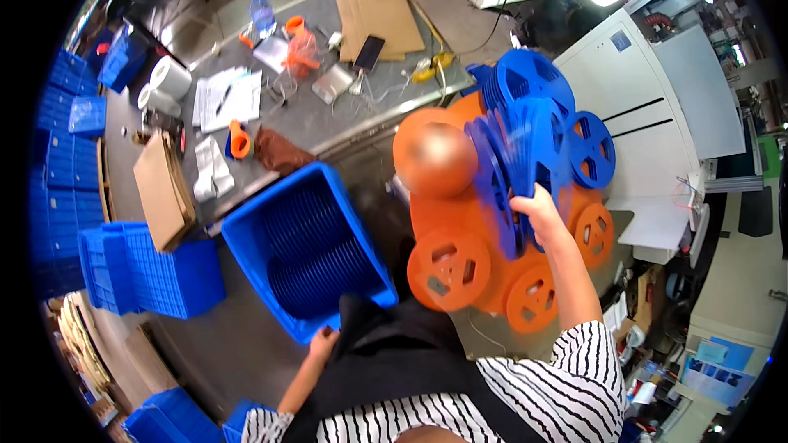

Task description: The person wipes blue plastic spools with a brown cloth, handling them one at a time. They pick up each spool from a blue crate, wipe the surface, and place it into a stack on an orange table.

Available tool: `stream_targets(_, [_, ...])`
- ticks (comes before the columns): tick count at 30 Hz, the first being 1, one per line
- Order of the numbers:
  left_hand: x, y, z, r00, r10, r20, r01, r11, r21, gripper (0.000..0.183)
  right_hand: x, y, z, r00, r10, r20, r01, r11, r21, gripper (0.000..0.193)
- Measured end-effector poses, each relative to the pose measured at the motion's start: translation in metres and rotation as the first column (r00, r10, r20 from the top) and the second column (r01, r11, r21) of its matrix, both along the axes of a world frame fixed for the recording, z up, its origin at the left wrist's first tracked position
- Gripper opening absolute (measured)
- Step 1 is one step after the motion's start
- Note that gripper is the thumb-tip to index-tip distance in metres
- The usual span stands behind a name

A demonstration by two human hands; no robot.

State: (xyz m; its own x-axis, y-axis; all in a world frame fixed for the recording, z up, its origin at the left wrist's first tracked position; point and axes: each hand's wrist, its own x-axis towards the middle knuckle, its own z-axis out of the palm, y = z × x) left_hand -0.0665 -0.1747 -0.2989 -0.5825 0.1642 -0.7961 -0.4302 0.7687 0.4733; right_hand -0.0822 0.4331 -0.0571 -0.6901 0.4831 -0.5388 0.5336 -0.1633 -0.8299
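Observation:
On the right, my right hand (538,207) is closed on the edge of a blue plastic reel (543,143), which is partly blurred. More blue reels (492,166) stand on edge beside it, among orange reels (449,269) in a large pile. To the left, a blue crate (232,230) holds two rows of dark blue discs (316,279) standing on edge. My left hand (323,341) is at the crate's near rim with its fingers curled against it. Part of that hand is hard to make out.
Beyond the crate, a grey table (345,127) bears papers (230,100), cardboard (379,20), a phone (368,53) and a bottle (262,12). Blue crates (176,267) are stacked at left. A white cabinet (616,74) stands behind the reels.

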Motion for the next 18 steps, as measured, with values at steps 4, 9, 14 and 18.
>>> stream_targets(4, [-0.014, -0.043, 0.014, 0.921, 0.237, 0.309, -0.322, 0.909, 0.264, 0.023, 0.038, -0.119, 0.032, 0.856, -0.487, -0.173, 0.236, 0.666, -0.707, 0.025])
stream_targets(9, [-0.055, -0.112, 0.087, 0.802, 0.482, 0.353, -0.595, 0.592, 0.543, 0.025, 0.082, -0.281, 0.004, 0.678, -0.598, -0.427, -0.111, 0.491, -0.864, 0.029])
stream_targets(14, [-0.112, -0.16, 0.151, 0.872, 0.478, 0.109, -0.352, 0.456, 0.817, 0.048, 0.101, -0.38, 0.005, 0.623, -0.503, -0.598, -0.43, 0.418, -0.8, 0.036])
stream_targets(18, [-0.123, -0.126, 0.217, 0.788, 0.616, -0.022, -0.288, 0.4, 0.87, 0.046, 0.111, -0.401, 0.016, 0.625, -0.399, -0.671, -0.518, 0.431, -0.739, 0.035])
